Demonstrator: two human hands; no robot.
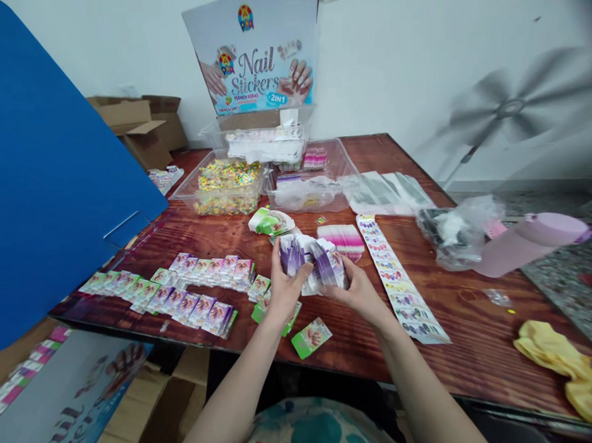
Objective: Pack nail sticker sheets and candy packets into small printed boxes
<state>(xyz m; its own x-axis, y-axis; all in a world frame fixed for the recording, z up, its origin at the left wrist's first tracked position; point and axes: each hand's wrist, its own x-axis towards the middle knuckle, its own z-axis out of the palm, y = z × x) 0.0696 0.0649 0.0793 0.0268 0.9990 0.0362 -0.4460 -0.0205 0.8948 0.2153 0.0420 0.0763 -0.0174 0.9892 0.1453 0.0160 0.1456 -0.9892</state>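
Both hands grip stacks of purple-and-white nail sticker packets above the table. My left hand is closed round one stack of packets, and my right hand is closed round another stack; the two stacks meet in the middle. Just behind them sits a fanned pile of green packets. A pile of pink-and-white cards lies beyond my right hand. Under my wrists are loose green packets. Left of my hands, overlapping rows of green and purple packets cover the table.
At the back stand a clear tub of small colourful packets, another clear tub and a Nail Stickers display box. A long sticker strip, a pink bottle and a yellow cloth lie right. A fan spins beyond.
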